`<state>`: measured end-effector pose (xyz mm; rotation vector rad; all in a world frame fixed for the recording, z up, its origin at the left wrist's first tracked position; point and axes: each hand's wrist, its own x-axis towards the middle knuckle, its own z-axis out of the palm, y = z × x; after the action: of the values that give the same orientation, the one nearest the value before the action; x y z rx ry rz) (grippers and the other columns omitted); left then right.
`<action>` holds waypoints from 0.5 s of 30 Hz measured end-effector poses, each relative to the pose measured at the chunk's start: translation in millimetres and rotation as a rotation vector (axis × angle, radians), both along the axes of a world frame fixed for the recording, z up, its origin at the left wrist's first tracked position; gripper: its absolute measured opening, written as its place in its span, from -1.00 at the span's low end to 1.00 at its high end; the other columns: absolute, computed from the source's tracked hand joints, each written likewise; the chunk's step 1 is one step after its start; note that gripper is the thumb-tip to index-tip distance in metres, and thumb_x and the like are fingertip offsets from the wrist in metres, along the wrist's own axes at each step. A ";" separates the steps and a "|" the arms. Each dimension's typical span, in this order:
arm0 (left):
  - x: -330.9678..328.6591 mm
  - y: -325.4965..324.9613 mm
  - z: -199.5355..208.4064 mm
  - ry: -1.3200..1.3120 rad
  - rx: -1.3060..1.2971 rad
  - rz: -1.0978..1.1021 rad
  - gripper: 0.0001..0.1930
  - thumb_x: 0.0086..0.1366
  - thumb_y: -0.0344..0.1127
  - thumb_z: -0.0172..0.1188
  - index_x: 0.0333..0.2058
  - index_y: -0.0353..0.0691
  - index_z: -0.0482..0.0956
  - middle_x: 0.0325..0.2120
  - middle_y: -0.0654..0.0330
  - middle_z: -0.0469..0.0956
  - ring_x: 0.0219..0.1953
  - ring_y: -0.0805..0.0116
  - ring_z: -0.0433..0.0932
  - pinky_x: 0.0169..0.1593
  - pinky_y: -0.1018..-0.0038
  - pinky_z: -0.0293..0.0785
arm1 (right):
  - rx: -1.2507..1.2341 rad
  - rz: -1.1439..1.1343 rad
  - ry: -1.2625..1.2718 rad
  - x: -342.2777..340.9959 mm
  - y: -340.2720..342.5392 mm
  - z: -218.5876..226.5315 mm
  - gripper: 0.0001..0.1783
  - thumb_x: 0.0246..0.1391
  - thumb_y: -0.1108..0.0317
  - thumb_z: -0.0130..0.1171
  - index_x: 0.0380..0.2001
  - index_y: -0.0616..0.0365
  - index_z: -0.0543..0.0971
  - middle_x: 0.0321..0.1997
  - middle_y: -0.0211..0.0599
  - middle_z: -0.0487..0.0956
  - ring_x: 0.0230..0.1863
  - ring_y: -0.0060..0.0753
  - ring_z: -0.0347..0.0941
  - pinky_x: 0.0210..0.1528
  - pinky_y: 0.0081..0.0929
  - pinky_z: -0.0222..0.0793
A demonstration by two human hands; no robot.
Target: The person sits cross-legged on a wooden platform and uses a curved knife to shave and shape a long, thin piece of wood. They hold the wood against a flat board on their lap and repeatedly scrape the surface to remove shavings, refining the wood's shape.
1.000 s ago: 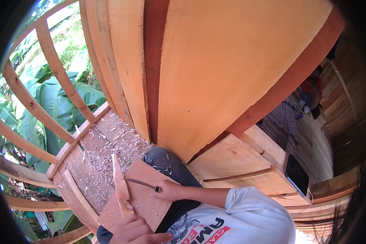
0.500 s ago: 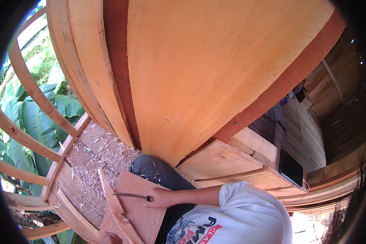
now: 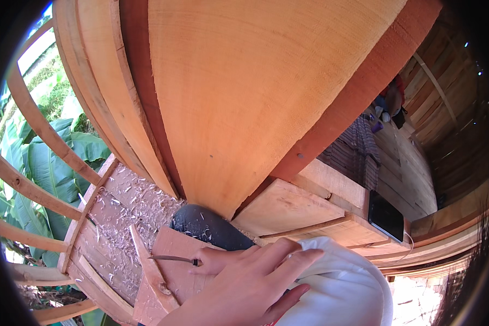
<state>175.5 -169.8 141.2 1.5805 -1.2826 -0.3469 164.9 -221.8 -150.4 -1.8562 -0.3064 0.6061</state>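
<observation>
My right hand [image 3: 211, 259] is closed on the handle of a knife [image 3: 171, 258] with a thin, slightly curved dark blade pointing left. The blade's tip lies over a narrow, partly whittled strip of wood [image 3: 155, 274]. Both are above a flat reddish board [image 3: 173, 242] resting on my lap. My left hand [image 3: 255, 282] reaches across from the bottom edge toward my right arm, fingers apart and holding nothing. It hides most of my right forearm; whether it touches the arm I cannot tell. The strip's lower end is hidden behind my left hand.
Curled wood shavings [image 3: 130, 212] litter the plank floor on the left. Curved wooden rails [image 3: 49, 125] edge it, with large green leaves beyond. A plank wall [image 3: 244, 92] rises in front of my knee. A dark phone [image 3: 386, 215] lies on a wooden ledge to the right.
My left hand has let go of the wood strip's lower end and swung right, across my right forearm. The knife stays in my right hand. The view has shifted slightly.
</observation>
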 end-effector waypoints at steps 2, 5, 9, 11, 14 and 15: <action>-1.2 -13.0 3.5 -0.030 -0.080 -0.022 -0.49 0.12 -0.40 0.24 0.09 -0.15 0.39 -0.34 0.17 0.52 -0.30 0.22 0.55 -0.24 0.40 0.45 | 0.071 0.025 0.044 7.5 -6.1 15.3 -0.60 0.02 0.12 0.26 -0.35 0.33 0.58 -0.60 -0.21 0.52 -0.57 -0.46 0.36 -0.48 -0.38 0.30; -1.8 -29.0 -9.9 -0.089 -0.193 -0.023 -0.54 0.13 -0.39 0.26 0.04 -0.17 0.44 -0.40 0.20 0.54 -0.35 0.20 0.55 -0.25 0.39 0.47 | 0.021 0.076 0.085 3.3 -10.2 34.5 -0.59 0.02 0.11 0.26 -0.33 0.33 0.59 -0.60 -0.23 0.51 -0.57 -0.48 0.35 -0.48 -0.40 0.29; -5.2 -21.5 -1.3 -0.122 -0.179 -0.089 -0.59 0.10 -0.43 0.26 -0.03 -0.21 0.49 -0.44 0.20 0.56 -0.45 0.21 0.54 -0.29 0.39 0.46 | -0.017 0.096 0.081 6.1 -9.8 45.0 -0.59 0.03 0.10 0.26 -0.34 0.32 0.59 -0.62 -0.25 0.49 -0.57 -0.50 0.34 -0.49 -0.41 0.28; -3.7 -4.4 3.1 -0.161 -0.178 -0.063 -0.63 0.06 -0.44 0.27 -0.10 -0.23 0.51 -0.41 0.16 0.55 -0.40 0.18 0.52 -0.27 0.37 0.43 | -0.023 0.148 0.036 12.5 -0.8 25.3 -0.59 0.03 0.10 0.26 -0.33 0.33 0.59 -0.60 -0.24 0.51 -0.54 -0.50 0.37 -0.47 -0.41 0.30; -2.0 16.0 -13.6 -0.103 -0.200 -0.031 -0.72 0.07 -0.36 0.24 -0.20 -0.24 0.53 -0.30 0.07 0.52 -0.24 0.10 0.50 -0.19 0.29 0.38 | -0.109 -0.092 -0.107 -14.0 -2.0 -13.2 -0.59 0.04 0.11 0.25 -0.30 0.33 0.58 -0.57 -0.24 0.53 -0.50 -0.47 0.43 -0.43 -0.43 0.34; -0.8 27.8 -22.1 -0.069 -0.149 -0.010 -0.73 0.12 -0.30 0.21 -0.19 -0.23 0.53 -0.27 0.06 0.53 -0.24 0.10 0.51 -0.18 0.28 0.39 | -0.074 -0.108 -0.116 -17.0 -2.5 -19.9 -0.59 0.04 0.11 0.25 -0.30 0.32 0.58 -0.56 -0.25 0.54 -0.48 -0.46 0.45 -0.41 -0.44 0.36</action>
<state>174.7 -142.0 119.1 1.4706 -1.3384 -0.1997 147.9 -224.3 -170.2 -1.9692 -0.2606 0.4421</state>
